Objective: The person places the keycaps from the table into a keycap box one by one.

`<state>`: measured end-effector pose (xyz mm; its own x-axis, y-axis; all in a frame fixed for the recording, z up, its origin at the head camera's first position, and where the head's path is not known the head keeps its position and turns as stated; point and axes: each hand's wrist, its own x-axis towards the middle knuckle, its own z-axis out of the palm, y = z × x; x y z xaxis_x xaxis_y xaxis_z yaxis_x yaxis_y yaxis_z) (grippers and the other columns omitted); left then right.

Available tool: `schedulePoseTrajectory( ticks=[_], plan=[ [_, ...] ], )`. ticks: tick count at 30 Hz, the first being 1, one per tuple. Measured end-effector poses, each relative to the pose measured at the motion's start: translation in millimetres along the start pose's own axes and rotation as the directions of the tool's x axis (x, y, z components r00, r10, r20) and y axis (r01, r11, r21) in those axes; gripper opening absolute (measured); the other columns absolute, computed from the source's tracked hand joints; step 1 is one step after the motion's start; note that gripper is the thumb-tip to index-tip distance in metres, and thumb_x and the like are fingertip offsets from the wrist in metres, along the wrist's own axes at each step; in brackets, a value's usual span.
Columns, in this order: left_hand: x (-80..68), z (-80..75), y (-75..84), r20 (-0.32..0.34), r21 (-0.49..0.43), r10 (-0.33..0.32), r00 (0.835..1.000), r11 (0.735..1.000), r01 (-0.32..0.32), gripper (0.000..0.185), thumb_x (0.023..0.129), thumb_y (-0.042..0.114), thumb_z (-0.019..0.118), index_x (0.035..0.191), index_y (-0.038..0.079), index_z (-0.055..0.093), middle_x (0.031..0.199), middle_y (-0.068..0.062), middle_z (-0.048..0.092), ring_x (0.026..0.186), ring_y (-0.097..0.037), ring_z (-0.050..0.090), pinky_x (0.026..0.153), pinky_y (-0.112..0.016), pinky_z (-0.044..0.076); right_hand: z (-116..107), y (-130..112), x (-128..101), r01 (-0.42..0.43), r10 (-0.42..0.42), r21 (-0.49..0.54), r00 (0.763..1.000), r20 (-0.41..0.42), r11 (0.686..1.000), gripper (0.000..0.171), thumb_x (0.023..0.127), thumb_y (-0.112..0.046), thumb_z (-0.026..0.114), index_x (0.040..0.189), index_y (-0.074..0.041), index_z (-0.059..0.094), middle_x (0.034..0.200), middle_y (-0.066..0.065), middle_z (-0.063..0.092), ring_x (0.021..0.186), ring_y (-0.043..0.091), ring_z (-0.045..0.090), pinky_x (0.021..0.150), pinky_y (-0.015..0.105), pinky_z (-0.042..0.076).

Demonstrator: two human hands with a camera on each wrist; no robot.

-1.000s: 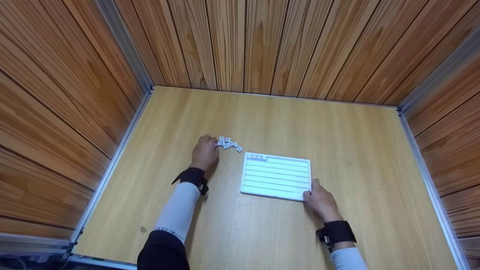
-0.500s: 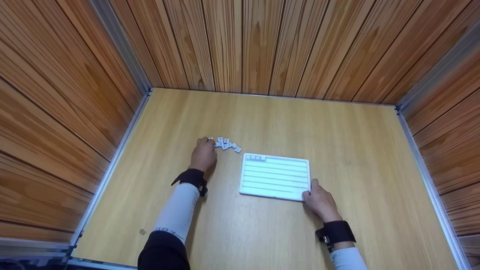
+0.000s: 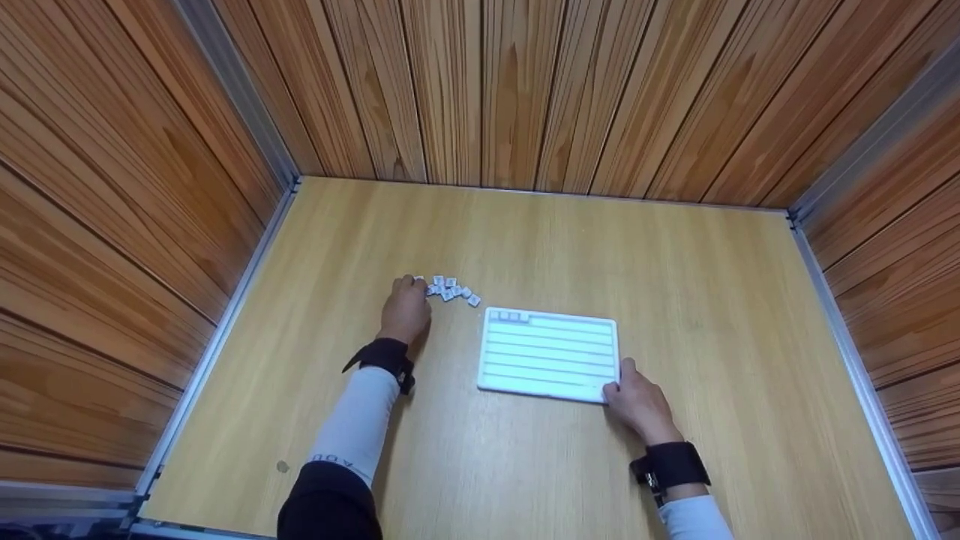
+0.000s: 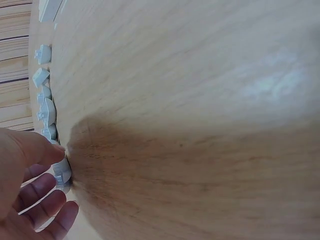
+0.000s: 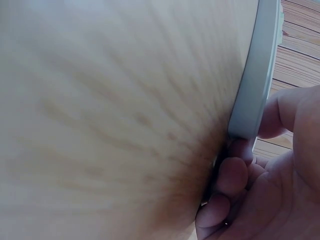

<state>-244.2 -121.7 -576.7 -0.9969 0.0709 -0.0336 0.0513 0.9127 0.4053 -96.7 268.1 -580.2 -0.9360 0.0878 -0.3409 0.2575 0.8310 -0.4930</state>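
Fingers of the left hand (image 3: 405, 311) pinch a tile (image 4: 62, 170) from the pile (image 3: 450, 290); right hand (image 3: 637, 405) fingers clamp the board (image 3: 550, 352) corner, steadying it.

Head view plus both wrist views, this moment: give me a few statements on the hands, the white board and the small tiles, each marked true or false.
1. The right hand grips the near right corner of the white board. True.
2. The left hand rests on the board. False: it is at the small tiles, off the board's far left corner.
3. The tiles lie in a loose cluster on the table. True.
4. The board's rows are all filled. False: only a few pieces sit in the top row, at its left end.
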Motion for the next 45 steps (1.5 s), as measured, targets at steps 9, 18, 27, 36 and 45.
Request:
schedulePoseTrajectory(
  ticks=[9, 18, 27, 36, 45],
  plan=[
    [-1.0, 4.3, -3.1, -0.064, 0.019, 0.038, 0.997, 0.999, -0.037, 0.023, 0.096, -0.005, 0.052, 0.112, -0.004, 0.068, 0.109, -0.019, 0.061, 0.104, -0.032, 0.057, 0.082, -0.04, 0.055, 1.9, 0.0, -0.8, 0.012, -0.012, -0.003, 1.0, -0.014, 1.0, 0.026, 0.095, -0.019, 0.05, 0.112, 0.0, 0.044, 0.083, 0.009, 0.047, 0.072, 0.026, 0.046, 0.059, 0.035, 0.033],
    [-1.4, 3.4, -2.4, -0.044, 0.01, 0.01, 0.999, 1.0, -0.01, 0.023, 0.099, -0.005, 0.049, 0.111, -0.005, 0.068, 0.106, -0.019, 0.062, 0.099, -0.033, 0.061, 0.081, -0.042, 0.054, 3.3, 0.1, -1.3, -0.006, 0.005, -0.003, 1.0, -0.01, 1.0, 0.029, 0.096, -0.02, 0.05, 0.117, 0.0, 0.044, 0.085, 0.01, 0.047, 0.074, 0.026, 0.047, 0.059, 0.035, 0.033],
    [-1.1, -0.7, -1.7, -0.042, -0.03, 0.015, 0.999, 0.999, -0.016, 0.02, 0.094, -0.003, 0.059, 0.111, -0.002, 0.069, 0.103, -0.016, 0.062, 0.092, -0.029, 0.062, 0.077, -0.039, 0.056, 2.6, -0.1, -1.2, 0.006, -0.006, -0.007, 1.0, -0.006, 1.0, 0.027, 0.096, -0.019, 0.05, 0.114, 0.0, 0.044, 0.083, 0.009, 0.046, 0.073, 0.026, 0.046, 0.059, 0.034, 0.033],
    [-3.0, -2.1, 7.1, -0.09, -0.186, 0.058, 0.994, 0.98, -0.074, 0.018, 0.092, 0.001, 0.066, 0.109, -0.002, 0.072, 0.105, -0.012, 0.06, 0.094, -0.024, 0.062, 0.082, -0.037, 0.054, -0.3, -0.2, 0.2, -0.004, 0.004, -0.005, 1.0, -0.007, 1.0, 0.027, 0.095, -0.02, 0.05, 0.113, 0.0, 0.044, 0.082, 0.008, 0.045, 0.071, 0.025, 0.046, 0.058, 0.034, 0.033],
    [-5.1, -8.5, 33.3, -0.04, -0.364, 0.039, 0.998, 0.93, -0.051, 0.013, 0.094, 0.006, 0.068, 0.106, 0.008, 0.073, 0.104, -0.002, 0.059, 0.093, -0.018, 0.058, 0.08, -0.032, 0.052, -1.7, -1.6, -0.1, -0.021, 0.021, 0.001, 1.0, 0.01, 1.0, 0.028, 0.096, -0.019, 0.05, 0.115, 0.0, 0.043, 0.082, 0.007, 0.043, 0.071, 0.025, 0.046, 0.058, 0.035, 0.032]
  ],
)
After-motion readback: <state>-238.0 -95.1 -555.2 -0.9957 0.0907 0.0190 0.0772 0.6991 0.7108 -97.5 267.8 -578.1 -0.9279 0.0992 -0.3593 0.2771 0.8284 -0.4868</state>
